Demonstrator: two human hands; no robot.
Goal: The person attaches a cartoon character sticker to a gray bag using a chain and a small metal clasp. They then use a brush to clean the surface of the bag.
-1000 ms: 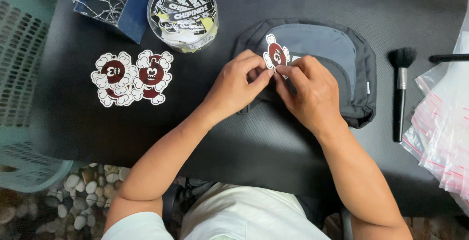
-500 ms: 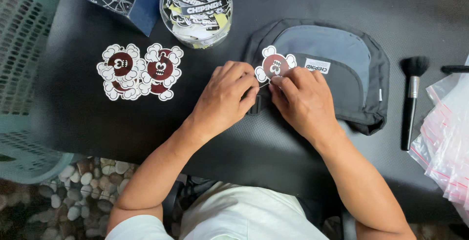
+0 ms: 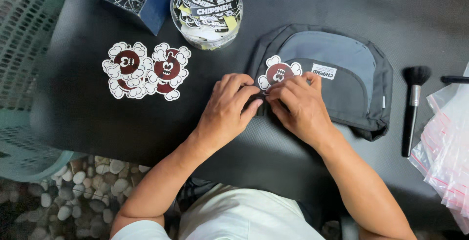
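Both hands sit about where they were half a second ago, still pinched together at the pouch's left end; the tag between them shows a bit more. Left hand: fingers curled, tips pressed at the pouch edge just under the tag, touching right-hand fingertips. Right hand: fingers bent, half closed, tips on the tag's lower edge and on the pouch. Exact grip of the small part between the fingertips is hidden, cannot tell. Tag is flower-shaped, white and maroon, lying on the pouch's left end. Pouch is at 1 o'clock from the hands, on the black mat. Spare tags at 10 o'clock. Tub of stickers at 11. Brush at 3, plastic bags beyond it.
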